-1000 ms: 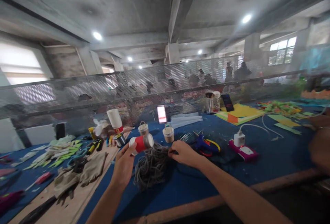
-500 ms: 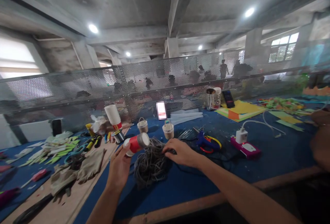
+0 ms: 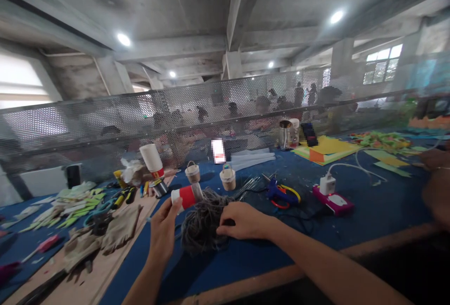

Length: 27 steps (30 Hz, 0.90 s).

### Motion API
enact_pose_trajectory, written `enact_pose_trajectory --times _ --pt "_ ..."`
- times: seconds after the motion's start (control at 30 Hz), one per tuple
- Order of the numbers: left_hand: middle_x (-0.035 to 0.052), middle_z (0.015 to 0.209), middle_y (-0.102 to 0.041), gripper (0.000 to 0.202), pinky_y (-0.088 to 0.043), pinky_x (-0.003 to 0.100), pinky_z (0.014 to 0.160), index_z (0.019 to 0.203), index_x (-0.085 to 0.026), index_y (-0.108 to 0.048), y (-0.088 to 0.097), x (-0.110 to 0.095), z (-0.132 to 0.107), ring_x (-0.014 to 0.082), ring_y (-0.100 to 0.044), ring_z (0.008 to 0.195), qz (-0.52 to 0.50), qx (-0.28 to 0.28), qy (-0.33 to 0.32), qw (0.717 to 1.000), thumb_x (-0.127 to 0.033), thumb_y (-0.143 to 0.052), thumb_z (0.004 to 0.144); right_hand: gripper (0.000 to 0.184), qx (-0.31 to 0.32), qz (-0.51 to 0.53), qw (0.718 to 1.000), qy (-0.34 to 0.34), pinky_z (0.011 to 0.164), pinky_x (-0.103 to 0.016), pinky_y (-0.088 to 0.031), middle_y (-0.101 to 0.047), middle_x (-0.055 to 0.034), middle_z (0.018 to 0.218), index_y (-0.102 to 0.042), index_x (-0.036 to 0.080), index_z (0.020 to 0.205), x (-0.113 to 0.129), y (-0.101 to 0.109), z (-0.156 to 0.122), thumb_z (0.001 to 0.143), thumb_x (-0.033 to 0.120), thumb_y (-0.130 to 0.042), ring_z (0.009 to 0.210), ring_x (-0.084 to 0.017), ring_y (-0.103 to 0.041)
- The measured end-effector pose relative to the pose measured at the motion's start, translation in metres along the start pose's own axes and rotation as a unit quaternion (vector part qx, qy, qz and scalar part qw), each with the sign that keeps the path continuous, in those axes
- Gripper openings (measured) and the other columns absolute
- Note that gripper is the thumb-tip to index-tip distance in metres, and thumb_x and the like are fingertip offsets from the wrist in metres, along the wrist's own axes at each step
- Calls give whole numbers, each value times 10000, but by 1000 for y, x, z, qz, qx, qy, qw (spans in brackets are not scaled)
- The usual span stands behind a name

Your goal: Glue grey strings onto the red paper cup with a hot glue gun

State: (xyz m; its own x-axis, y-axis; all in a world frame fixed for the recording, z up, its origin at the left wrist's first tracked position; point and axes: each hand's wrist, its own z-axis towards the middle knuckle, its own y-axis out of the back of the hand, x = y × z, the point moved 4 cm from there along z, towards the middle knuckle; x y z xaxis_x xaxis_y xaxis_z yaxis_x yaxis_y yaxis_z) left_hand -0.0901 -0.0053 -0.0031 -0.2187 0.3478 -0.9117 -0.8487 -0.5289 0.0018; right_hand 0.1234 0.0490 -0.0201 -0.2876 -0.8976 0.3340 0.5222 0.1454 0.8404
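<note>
My left hand grips a red-and-white paper cup, held on its side above the blue table. Just right of it lies a tangled bundle of grey twine. My right hand rests on the right side of that bundle, fingers curled into the twine. Two small twine-wrapped cup baskets stand behind the bundle.
A blue glue gun, a white charger on a pink device, stacked cups, gloves, green paper cut-outs and yellow sheets lie about. A perforated metal screen backs the table. Another person's arm is at the right edge.
My right hand has slid toward me and left over the twine bundle. The cup in my left hand has dropped slightly and tilted.
</note>
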Motion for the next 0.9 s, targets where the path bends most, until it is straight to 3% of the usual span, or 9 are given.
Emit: enact_pose_trajectory --times 0.17,0.3,0.43,0.67,0.9 --pt "-14 755 -680 313 -413 241 667 984 -189 -722 3 1 5 190 -557 721 129 -5 -51 990 -436 -638 812 207 -6 11 1000 -23 678 -248 -416 -735 -35 808 -767 227 866 -3 3 -1 844 388 -640 786 -193 -647" --pt "-18 637 -655 266 -395 249 620 871 -200 -737 6 4 23 209 -576 649 237 -6 -87 968 -436 -637 799 167 -9 10 1000 -17 700 -242 -428 -741 -29 834 -763 230 874 -3 2 -2 836 347 -651 815 -193 -656" --pt "71 865 -755 296 -426 305 742 1026 -221 -725 1 6 55 305 -665 853 338 2 -128 932 -387 -614 809 175 -4 8 1000 -17 712 -243 -437 -742 -38 848 -759 217 877 -2 3 -3 841 350 -651 834 -198 -662" --pt "108 987 -748 324 -383 365 891 1159 -243 -665 -36 10 97 313 -647 995 473 37 -185 861 -293 -577 851 198 2 -18 1000 -10 660 -240 -415 -739 -34 829 -754 218 879 -5 -2 -3 843 377 -642 800 -193 -658" --pt "101 1044 -733 314 -398 386 938 1205 -238 -624 -86 15 125 278 -639 1050 520 68 -187 831 -320 -564 908 253 28 -32 999 -8 673 -232 -419 -740 -32 873 -744 211 918 -7 -5 -2 848 419 -618 837 -186 -663"
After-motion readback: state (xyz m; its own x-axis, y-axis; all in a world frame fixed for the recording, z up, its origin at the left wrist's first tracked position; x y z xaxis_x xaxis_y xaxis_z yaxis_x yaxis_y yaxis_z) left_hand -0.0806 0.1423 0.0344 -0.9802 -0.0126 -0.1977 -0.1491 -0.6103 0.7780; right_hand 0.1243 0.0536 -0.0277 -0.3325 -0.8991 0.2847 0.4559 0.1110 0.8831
